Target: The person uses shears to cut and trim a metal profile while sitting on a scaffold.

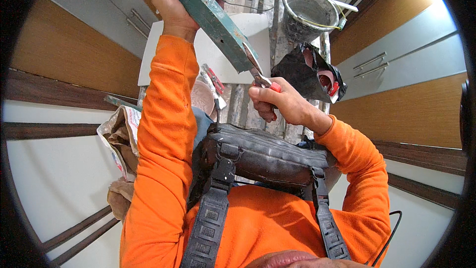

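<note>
Channel (212, 17) slants above the board (259, 29), left hand (173, 7) clamped on it, right hand (291, 103) around the snips (258, 73) at its near end (blade bite unclear from above); squared blades should cut cleaner.

Looks like you're in a home-style room being used as a worksite: handled cabinet doors (396, 69), mucky bucket (296, 30), splattered planks (240, 106).

Green bar (210, 20) cropped, bag (295, 69) contents (325, 80) seemingly part-hidden
</note>
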The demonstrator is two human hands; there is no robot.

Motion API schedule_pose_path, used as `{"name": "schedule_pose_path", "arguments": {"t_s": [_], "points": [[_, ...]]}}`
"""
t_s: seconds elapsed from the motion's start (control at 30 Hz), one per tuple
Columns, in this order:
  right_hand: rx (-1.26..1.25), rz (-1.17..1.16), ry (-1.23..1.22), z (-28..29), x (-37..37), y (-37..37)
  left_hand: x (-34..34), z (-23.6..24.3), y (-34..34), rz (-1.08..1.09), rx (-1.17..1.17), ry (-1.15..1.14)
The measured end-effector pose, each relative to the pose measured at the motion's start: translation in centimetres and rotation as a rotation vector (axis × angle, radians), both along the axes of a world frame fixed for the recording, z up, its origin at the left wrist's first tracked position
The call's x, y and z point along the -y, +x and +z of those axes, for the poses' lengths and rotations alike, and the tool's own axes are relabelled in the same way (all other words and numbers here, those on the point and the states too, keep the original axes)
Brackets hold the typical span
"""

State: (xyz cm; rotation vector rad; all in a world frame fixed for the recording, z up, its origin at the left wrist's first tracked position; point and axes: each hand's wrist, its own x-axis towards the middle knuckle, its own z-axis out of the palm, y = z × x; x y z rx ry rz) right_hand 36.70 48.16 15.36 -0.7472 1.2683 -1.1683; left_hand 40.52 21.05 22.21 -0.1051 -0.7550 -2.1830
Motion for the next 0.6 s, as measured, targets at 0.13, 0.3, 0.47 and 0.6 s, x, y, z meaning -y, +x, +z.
{"name": "schedule_pose_path", "arguments": {"t_s": [0.13,0.3,0.47,0.6], "points": [[-0.053,-0.095,0.020,0.3,-0.1,-0.1,-0.7,0.4,0.1,0.021,-0.066,0.037],[-0.102,-0.114,-0.012,-0.2,0.0,-0.8,2.2,-1.3,0.3,-0.100,-0.162,-0.109],[-0.262,-0.099,-0.143,0.3,0.0,-1.4,2.7,-1.4,0.3,-0.216,-0.229,-0.168],[-0.168,-0.089,-0.087,0.3,-0.5,-1.6,2.3,-1.2,0.0,-0.235,-0.251,-0.179]]}}
